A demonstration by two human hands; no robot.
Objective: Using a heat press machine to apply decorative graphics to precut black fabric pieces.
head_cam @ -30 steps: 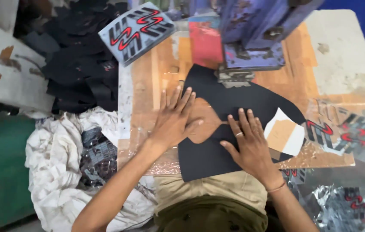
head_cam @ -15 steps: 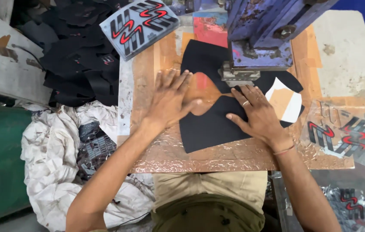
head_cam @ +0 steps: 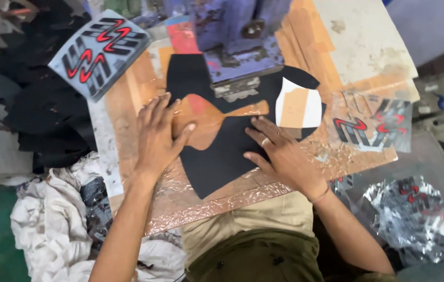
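While both palms press flat, fingers spread, nothing gripped: left hand [head_cam: 158, 137] on left lobe of black cut fabric piece [head_cam: 216, 156], right hand [head_cam: 280, 154] on its near-right part. Piece lies on foil-covered worktop [head_cam: 222, 201], far edge under blue press head [head_cam: 237, 39]. Looks thin, limp, light, likely to slide on foil; best pinched at free near edge. Printed transfer sheet [head_cam: 99, 49] far left.
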